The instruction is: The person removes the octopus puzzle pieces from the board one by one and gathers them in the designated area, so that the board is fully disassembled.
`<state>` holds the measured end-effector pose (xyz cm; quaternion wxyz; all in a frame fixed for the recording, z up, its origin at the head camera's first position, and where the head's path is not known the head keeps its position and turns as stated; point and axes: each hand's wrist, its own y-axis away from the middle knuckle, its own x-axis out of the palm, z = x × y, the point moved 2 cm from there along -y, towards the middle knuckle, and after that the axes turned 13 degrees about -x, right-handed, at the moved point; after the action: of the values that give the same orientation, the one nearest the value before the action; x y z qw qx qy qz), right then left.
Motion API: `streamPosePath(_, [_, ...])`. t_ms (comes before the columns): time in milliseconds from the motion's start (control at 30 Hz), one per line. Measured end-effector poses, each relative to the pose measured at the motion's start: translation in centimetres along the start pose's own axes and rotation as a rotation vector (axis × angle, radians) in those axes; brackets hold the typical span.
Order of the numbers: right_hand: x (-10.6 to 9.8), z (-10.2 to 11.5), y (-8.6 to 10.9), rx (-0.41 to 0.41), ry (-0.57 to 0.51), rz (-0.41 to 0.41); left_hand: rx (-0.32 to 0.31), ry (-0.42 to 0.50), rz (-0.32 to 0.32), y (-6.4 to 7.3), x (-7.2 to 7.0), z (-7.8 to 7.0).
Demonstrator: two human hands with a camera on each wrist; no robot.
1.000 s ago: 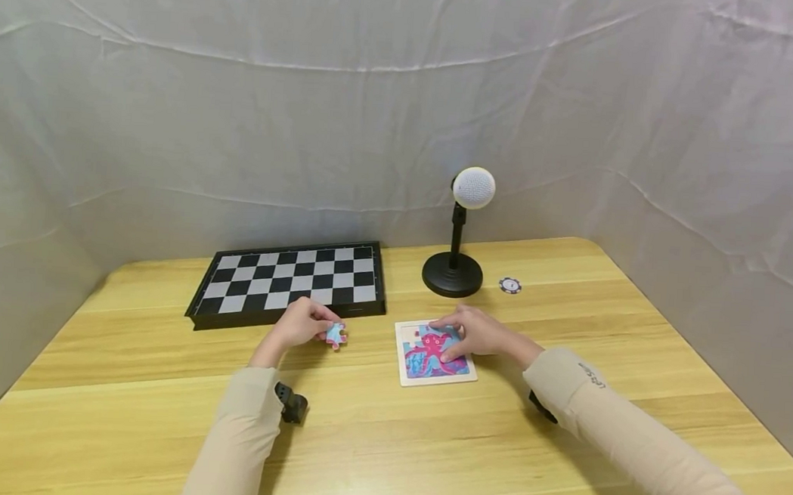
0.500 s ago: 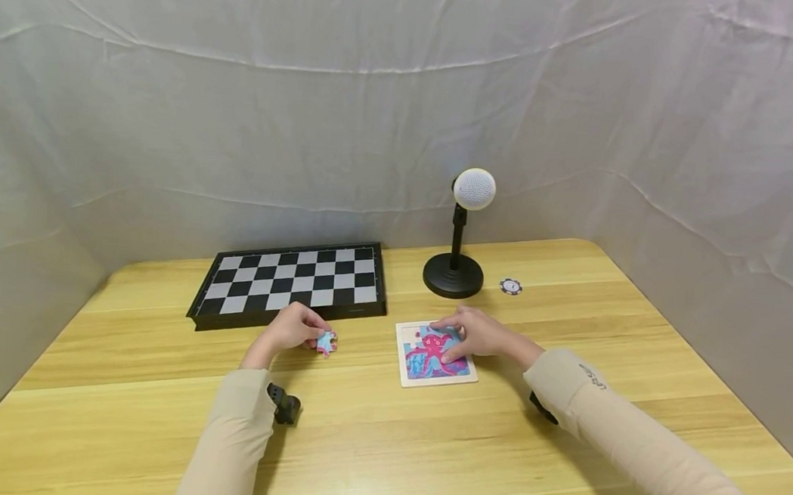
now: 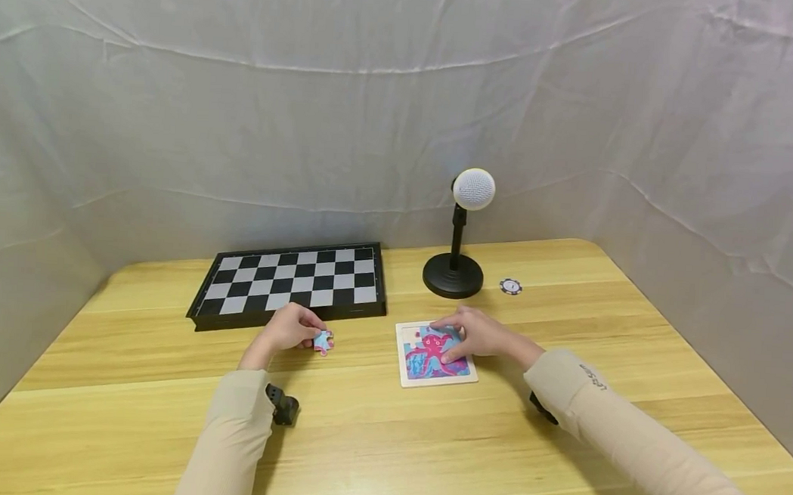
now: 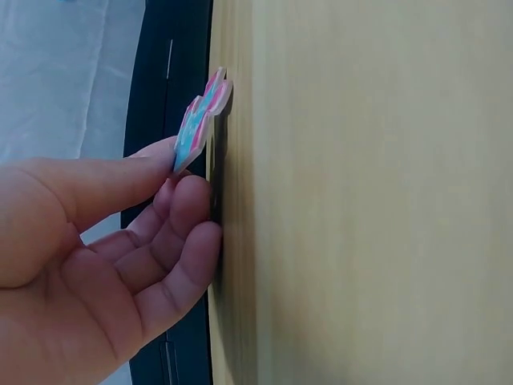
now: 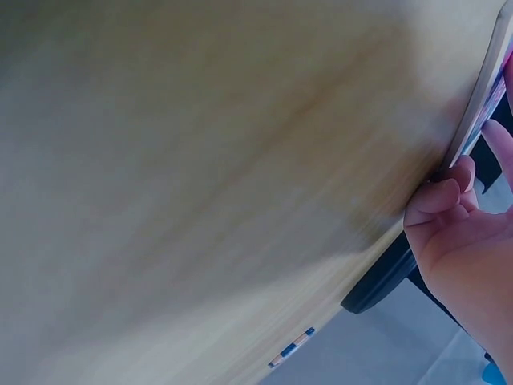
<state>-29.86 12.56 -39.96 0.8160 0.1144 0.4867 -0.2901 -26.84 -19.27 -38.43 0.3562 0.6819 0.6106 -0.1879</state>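
Observation:
Between thumb and fingers, my left hand (image 3: 288, 327) pinches a blue and pink jigsaw piece (image 3: 323, 341) just in front of the chessboard. In the left wrist view the piece (image 4: 200, 122) is tilted and seen nearly edge-on, with the other fingers loosely curled below it. To the right lies a small framed jigsaw puzzle (image 3: 419, 365) with a pink octopus picture and a bare gap at its upper left. My right hand (image 3: 478, 333) rests on it, thumb and forefinger spread across the picture. The right wrist view shows the remaining fingers bent beside the frame's edge (image 5: 479, 96).
A black-and-white chessboard (image 3: 292, 277) lies at the back left. Behind the puzzle stands a round white-headed microphone (image 3: 473, 189) on a black base (image 3: 452, 278). A poker chip (image 3: 511, 286) lies to its right. Pale cloth (image 3: 309, 121) surrounds the wooden table (image 3: 384, 444).
My left hand has drawn a little to the left, away from the puzzle, and slightly nearer, with the jigsaw piece. In the last half second it barely moves. My right hand stays on the puzzle.

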Motion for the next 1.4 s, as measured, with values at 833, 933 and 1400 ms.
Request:
streamPosePath(833, [0.0, 0.0, -0.2, 0.028, 0.005, -0.004, 0.04, -0.081, -0.039, -0.1, -0.1, -1.3])
streamPosePath(933, [0.0, 0.0, -0.2, 0.021, 0.005, -0.006, 0.061, -0.088, -0.043, -0.2, 0.1, -1.9])
streamPosePath(1400, [-0.3, 0.3, -0.1, 0.021, -0.006, -0.007, 0.113, -0.007, 0.012, -0.4, 2.1, -4.6])
